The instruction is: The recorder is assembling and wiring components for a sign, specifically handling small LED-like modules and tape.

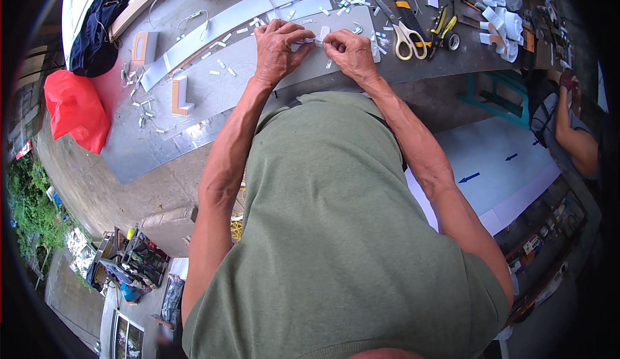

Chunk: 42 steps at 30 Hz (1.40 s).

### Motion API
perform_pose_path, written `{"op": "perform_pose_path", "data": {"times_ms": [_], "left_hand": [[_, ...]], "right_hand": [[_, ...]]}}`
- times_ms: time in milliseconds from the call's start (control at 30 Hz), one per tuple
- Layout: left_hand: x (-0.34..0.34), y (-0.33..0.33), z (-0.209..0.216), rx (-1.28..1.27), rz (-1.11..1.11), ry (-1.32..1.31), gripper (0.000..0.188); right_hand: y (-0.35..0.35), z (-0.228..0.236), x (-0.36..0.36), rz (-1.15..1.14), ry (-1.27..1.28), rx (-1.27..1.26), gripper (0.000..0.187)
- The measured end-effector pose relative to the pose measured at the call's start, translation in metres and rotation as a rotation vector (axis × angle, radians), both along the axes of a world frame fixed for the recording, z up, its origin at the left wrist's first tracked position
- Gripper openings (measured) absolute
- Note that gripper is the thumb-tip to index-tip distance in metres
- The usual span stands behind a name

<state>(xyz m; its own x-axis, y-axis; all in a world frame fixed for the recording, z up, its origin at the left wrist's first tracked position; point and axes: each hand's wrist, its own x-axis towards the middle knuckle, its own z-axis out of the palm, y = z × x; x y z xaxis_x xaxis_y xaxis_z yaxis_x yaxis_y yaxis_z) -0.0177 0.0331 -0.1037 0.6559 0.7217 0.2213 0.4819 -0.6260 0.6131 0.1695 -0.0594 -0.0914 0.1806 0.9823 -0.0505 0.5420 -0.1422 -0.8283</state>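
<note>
While my left hand (276,50) and right hand (349,51) both pinch the small white strip (315,39) above the counter (213,94), I judge it light, thin, bendable, best gripped at its ends.

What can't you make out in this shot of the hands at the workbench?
Head view:
- The small white piece: mostly covered by the fingers of the left hand and right hand.
- The bench near edge: hidden behind the green shirt.
- Tools near the scissors: too small and bent by the lens.

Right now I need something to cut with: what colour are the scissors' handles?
Pale yellow handles on the scissors, seen in the head view.
</note>
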Motion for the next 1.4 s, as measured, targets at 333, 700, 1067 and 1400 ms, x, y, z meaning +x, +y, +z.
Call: {"op": "perform_pose_path", "data": {"times_ms": [333, 700, 1067, 1400], "left_hand": [[-0.0008, 0.0007, 0.0064, -0.023, -0.004, 0.040, 0.025], [-0.0002, 0.0013, 0.0067, -0.005, -0.023, 0.043, 0.016], [0.0003, 0.0005, 0.0039, 0.019, -0.013, 0.065, 0.016], [0.0008, 0.0008, 0.0036, 0.019, -0.011, 0.051, 0.016]], "right_hand": [[0.0010, 0.0006, -0.0014, 0.010, 0.009, 0.005, 0.008], [0.0002, -0.0008, -0.0004, 0.017, 0.013, 0.021, 0.006], [-0.0037, -0.0002, 0.0025, -0.030, 0.043, -0.023, 0.013], [-0.0053, -0.0015, 0.0032, -0.028, 0.060, -0.017, 0.014]]}}
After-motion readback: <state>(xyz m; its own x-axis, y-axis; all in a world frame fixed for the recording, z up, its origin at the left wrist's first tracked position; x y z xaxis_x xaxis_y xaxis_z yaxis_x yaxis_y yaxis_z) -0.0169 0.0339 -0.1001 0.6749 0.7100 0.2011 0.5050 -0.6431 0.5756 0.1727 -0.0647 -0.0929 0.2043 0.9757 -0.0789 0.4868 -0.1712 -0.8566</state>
